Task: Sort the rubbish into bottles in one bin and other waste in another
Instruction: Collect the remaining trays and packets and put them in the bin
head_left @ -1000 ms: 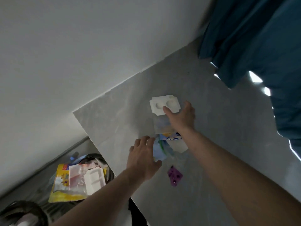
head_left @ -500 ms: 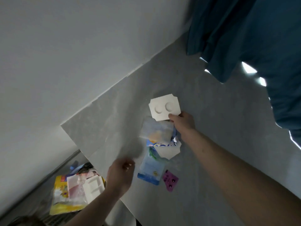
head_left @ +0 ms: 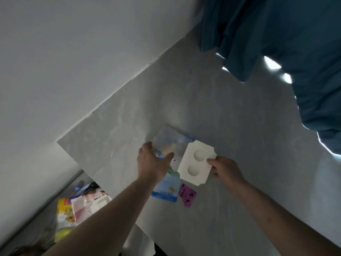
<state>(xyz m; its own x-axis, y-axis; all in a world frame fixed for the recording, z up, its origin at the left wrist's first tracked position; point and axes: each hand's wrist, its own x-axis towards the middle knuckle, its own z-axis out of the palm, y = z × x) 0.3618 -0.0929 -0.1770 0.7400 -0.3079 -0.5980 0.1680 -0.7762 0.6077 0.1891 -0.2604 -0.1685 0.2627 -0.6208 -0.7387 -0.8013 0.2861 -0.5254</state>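
Note:
My right hand [head_left: 224,168] pinches the edge of a white moulded insert [head_left: 196,161] with two round hollows, lifted just above the grey table [head_left: 230,126]. To its left, my left hand [head_left: 152,160] has its thumb and fingers around the near edge of a clear plastic packet [head_left: 170,142] lying on the table. Below my hands a blue-and-white packet [head_left: 166,189] and a purple card [head_left: 187,194] lie flat. A bin [head_left: 49,235] on the floor at the lower left holds other waste: a yellow wrapper [head_left: 62,213], a pink-and-white packet and a white tray.
A white wall [head_left: 73,61] runs along the table's far edge. Dark teal cloth [head_left: 286,43] hangs over the table's upper right corner. The table's left edge drops to the floor beside the bin.
My right hand has lifted the white insert and brought it nearer and to the right. My left hand came back up from near the bin and closed on the clear packet.

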